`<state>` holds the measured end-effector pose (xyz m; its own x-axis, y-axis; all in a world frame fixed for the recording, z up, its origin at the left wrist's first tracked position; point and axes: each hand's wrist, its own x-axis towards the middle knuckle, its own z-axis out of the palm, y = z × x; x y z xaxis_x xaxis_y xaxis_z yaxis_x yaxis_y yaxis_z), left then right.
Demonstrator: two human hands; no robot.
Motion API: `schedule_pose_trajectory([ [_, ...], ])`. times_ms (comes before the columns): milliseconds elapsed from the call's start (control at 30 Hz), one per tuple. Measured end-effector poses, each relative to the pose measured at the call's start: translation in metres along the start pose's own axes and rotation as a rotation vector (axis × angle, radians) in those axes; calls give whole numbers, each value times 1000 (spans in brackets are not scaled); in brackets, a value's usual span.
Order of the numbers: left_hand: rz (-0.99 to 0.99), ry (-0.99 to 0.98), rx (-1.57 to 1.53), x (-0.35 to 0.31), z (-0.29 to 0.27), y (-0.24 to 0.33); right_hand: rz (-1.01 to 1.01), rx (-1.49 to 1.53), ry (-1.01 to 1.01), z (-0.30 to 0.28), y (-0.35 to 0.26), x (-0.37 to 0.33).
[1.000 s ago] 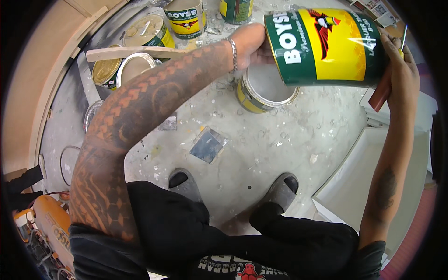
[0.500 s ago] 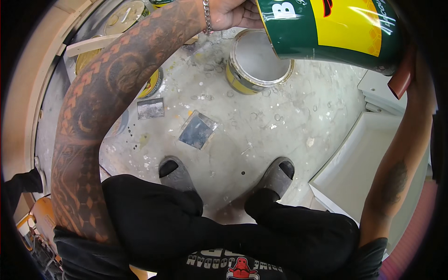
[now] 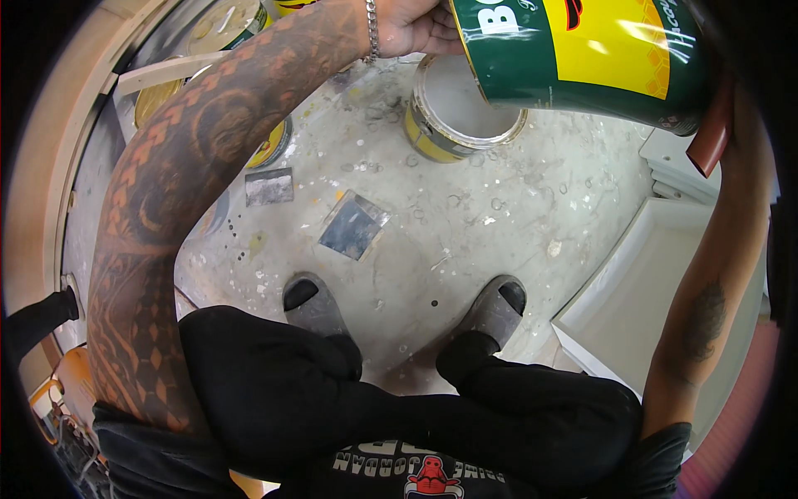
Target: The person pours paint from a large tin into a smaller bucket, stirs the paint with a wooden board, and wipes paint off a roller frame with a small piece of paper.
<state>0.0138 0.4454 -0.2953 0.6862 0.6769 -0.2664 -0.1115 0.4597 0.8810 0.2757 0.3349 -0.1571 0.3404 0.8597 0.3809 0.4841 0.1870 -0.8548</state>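
A large green and yellow paint can (image 3: 611, 50) is held up on its side at the top right, its rim end to the left and its base to the right. My left hand (image 3: 420, 29) grips the rim, fingers curled at its edge. My right forearm reaches up to the base end, but the right hand's fingers are hidden in the dark edge there. A reddish-brown tube (image 3: 711, 141) sticks out beside that wrist. Below the raised rim an open paint can (image 3: 440, 141) stands on the floor, pale grey-white inside; the raised can covers part of its mouth.
Two flat squarish plates (image 3: 353, 226) (image 3: 269, 187) lie on the spattered floor. At right sits a long white tray (image 3: 603, 287) next to stacked white pieces (image 3: 682, 162). More cans (image 3: 229, 29) stand behind a wooden strip (image 3: 170, 71) at the upper left. My slippered feet are below.
The raised can has shifted slightly left. My left hand keeps its grip on the rim, and the can on the floor stays where it stood.
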Motion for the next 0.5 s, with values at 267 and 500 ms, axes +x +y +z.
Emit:
schedule_pose_trajectory([
  [267,-24,-62,-384,17,-10,14,234,-43,138,-12,67,32],
  [500,378,-153,-224,18,5,84,585,610,-29,-11,139,54],
])
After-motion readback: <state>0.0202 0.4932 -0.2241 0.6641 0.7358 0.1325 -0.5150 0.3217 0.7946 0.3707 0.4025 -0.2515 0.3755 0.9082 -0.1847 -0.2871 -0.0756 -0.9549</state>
